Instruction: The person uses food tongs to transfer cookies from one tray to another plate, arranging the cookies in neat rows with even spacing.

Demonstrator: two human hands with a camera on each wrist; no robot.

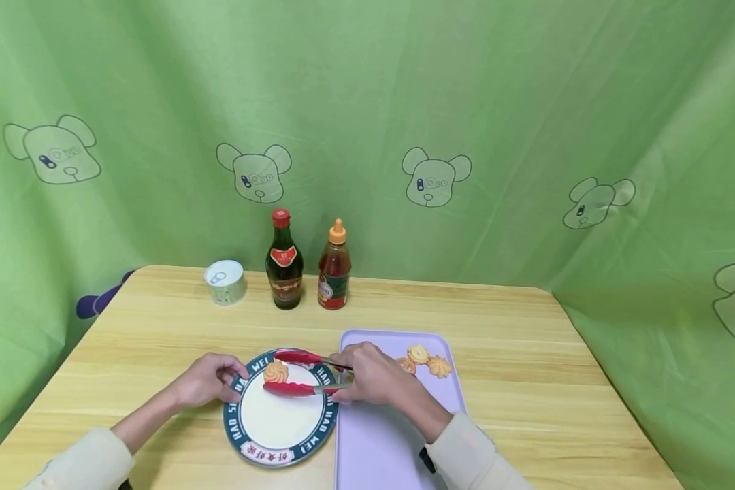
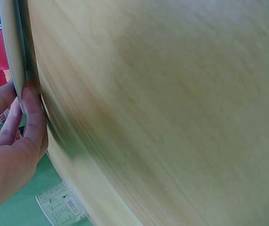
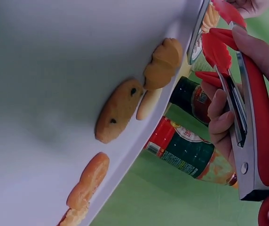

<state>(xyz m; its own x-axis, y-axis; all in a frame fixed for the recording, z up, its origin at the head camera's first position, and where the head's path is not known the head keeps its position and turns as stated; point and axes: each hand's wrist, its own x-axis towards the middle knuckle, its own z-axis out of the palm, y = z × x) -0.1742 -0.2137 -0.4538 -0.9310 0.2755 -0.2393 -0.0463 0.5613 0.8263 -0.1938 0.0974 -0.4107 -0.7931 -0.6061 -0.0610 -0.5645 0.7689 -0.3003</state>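
My left hand [image 1: 211,380] pinches the left rim of a round plate [image 1: 282,425] with a white middle and a dark teal, lettered border. The left wrist view shows the thumb and fingers [image 2: 33,110] on either face of that rim. In my right hand [image 1: 370,374] are metal tongs [image 3: 256,127] with red grips and red tips. Their tips are spread over the plate, one on each side of a swirled round cookie [image 1: 275,373] near its upper left. That hand overlaps the tray's left edge in the head view.
A lilac tray [image 1: 367,446] lies right of the plate, with several cookies [image 1: 439,367] towards its far end. Along the table's back stand a tin can [image 1: 226,282], a dark bottle with a red cap [image 1: 285,269] and a red sauce bottle [image 1: 334,272]. A green curtain [image 1: 367,102] hangs behind.
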